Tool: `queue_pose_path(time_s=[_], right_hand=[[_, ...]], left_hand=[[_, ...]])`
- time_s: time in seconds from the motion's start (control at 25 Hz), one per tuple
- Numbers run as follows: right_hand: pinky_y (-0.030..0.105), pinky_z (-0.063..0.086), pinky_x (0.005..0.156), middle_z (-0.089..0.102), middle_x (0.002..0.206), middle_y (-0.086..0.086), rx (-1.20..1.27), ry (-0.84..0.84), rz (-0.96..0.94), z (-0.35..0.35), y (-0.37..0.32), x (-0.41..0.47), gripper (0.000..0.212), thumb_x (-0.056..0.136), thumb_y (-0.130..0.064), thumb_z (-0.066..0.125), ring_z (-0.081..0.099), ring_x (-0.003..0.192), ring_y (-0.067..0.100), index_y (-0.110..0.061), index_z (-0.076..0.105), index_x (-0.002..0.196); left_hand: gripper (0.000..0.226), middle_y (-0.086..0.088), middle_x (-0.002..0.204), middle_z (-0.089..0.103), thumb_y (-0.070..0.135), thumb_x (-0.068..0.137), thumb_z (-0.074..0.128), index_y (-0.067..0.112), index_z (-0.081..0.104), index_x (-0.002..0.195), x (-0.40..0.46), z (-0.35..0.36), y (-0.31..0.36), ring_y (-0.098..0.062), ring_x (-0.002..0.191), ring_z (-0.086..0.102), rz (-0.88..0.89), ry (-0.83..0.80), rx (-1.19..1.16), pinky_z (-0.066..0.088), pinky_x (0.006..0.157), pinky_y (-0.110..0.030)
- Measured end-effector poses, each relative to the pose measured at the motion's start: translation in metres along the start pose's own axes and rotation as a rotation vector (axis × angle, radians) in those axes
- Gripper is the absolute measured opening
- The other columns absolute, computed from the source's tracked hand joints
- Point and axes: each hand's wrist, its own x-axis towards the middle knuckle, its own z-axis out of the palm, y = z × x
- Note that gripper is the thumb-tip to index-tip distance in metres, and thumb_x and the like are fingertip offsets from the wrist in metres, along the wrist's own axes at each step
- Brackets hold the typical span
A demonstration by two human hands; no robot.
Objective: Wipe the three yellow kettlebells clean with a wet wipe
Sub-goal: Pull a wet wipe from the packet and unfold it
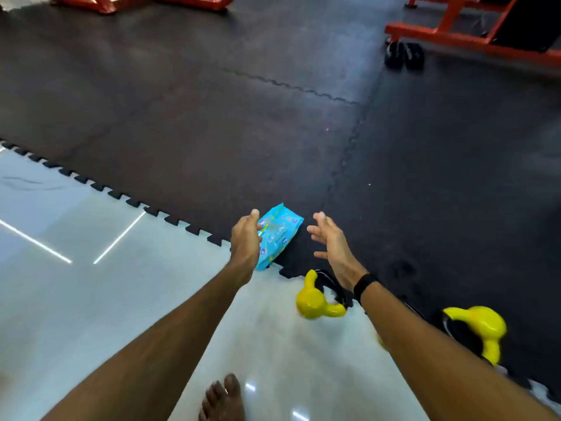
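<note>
With both hands spread and empty, the left hand [244, 238] should pin the blue wet-wipe pack [277, 235] on the floor mat [212, 132] while the right hand [329, 241] pulls one wipe out.

Beyond the blue wipes packet [279, 235], from ten to two o'clock, the dark rubber mat [212, 123] lies open. At five o'clock a yellow kettlebell [318, 299] sits just under the right wrist; another kettlebell [479, 329] stands at four (partly blurred). Red frames [467, 41] and black wheels [403, 56] block one o'clock, far off. The pale floor [91, 238] at nine is free.
</note>
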Motion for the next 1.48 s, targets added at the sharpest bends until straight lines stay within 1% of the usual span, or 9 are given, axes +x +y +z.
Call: queue_pose_path(time_s=[0.08,0.28,0.36,0.48,0.64,0.84,1.0,1.28,1.48], right_hand=[[0.037,0.039,0.091,0.053,0.136,0.006,0.001,0.019,0.018,0.017,0.019,0.030,0.031,0.100,-0.033,0.042,0.048,0.122,0.019,-0.020,0.050,0.127],[0.014,0.042,0.065,0.055,0.119,0.003,-0.094,-0.031,0.126,0.052,0.068,0.093,0.037,0.098,-0.015,0.050,0.051,0.103,0.011,-0.008,0.049,0.134],[0.013,0.047,0.072,0.058,0.117,0.006,-0.124,-0.023,0.150,0.062,0.086,0.116,0.038,0.096,-0.011,0.052,0.054,0.101,0.014,-0.005,0.050,0.133],[0.035,0.048,0.099,0.060,0.124,0.010,-0.202,0.032,0.151,0.072,0.101,0.141,0.044,0.091,-0.011,0.057,0.058,0.111,0.023,-0.008,0.047,0.135],[0.046,0.042,0.105,0.059,0.117,-0.002,-0.387,0.091,0.075,0.079,0.109,0.159,0.058,0.087,-0.016,0.061,0.050,0.121,0.027,-0.016,0.038,0.140],[0.031,0.049,0.095,0.056,0.130,0.006,-0.106,-0.033,0.023,0.093,0.105,0.152,0.057,0.086,0.009,0.054,0.053,0.120,0.021,-0.014,0.043,0.137],[0.042,0.031,0.109,0.037,0.147,0.000,-0.537,0.085,-0.115,0.098,0.103,0.152,0.060,0.081,0.000,0.053,0.031,0.133,0.025,-0.024,0.042,0.135],[0.042,0.032,0.094,0.042,0.135,0.011,-1.512,-0.030,-0.360,0.068,0.099,0.159,0.046,0.094,-0.030,0.045,0.036,0.121,0.030,-0.020,0.041,0.138],[0.043,0.032,0.089,0.050,0.121,0.012,-1.584,0.029,-0.387,0.069,0.106,0.164,0.033,0.096,-0.033,0.038,0.042,0.110,0.030,-0.021,0.056,0.122]], left_hand=[[0.029,-0.002,0.084,0.061,0.032,0.101,0.038,0.010,0.057,0.101,0.026,-0.003,-0.015,-0.010,0.067,0.056,0.028,0.028,0.071,0.047,0.049,-0.016],[0.032,-0.006,0.123,0.063,0.032,0.093,0.055,0.018,0.056,0.122,0.094,-0.011,-0.072,-0.022,0.104,0.064,0.097,-0.065,0.509,0.055,0.087,-0.046],[0.045,-0.005,0.131,0.058,0.028,0.089,0.064,0.019,0.051,0.131,0.108,-0.007,-0.082,-0.023,0.112,0.061,0.126,-0.128,0.609,0.054,0.090,-0.048],[0.058,-0.002,0.140,0.050,0.025,0.086,0.068,0.018,0.044,0.138,0.126,0.003,-0.095,-0.022,0.123,0.054,0.193,-0.194,0.713,0.050,0.097,-0.047],[0.077,-0.002,0.148,0.042,0.027,0.081,0.073,0.019,0.031,0.146,0.142,0.006,-0.108,-0.022,0.132,0.042,0.225,-0.266,0.863,0.038,0.108,-0.046],[0.091,-0.002,0.149,0.038,0.032,0.079,0.073,0.020,0.017,0.150,0.144,0.012,-0.110,-0.023,0.134,0.037,0.274,-0.227,0.956,0.027,0.110,-0.045],[0.084,-0.003,0.149,0.038,0.042,0.079,0.071,0.018,0.025,0.146,0.137,0.010,-0.115,-0.026,0.135,0.035,0.326,-0.245,1.023,0.029,0.111,-0.048],[0.086,-0.007,0.161,-0.003,0.043,0.076,0.070,0.025,0.023,0.145,0.126,-0.004,-0.145,-0.033,0.147,-0.003,0.460,-0.233,1.334,0.007,0.118,-0.053],[0.065,-0.007,0.140,0.036,0.060,0.074,0.047,0.020,0.046,0.125,0.108,0.005,-0.140,-0.021,0.112,0.053,0.422,-0.114,1.139,0.040,0.097,-0.036]])
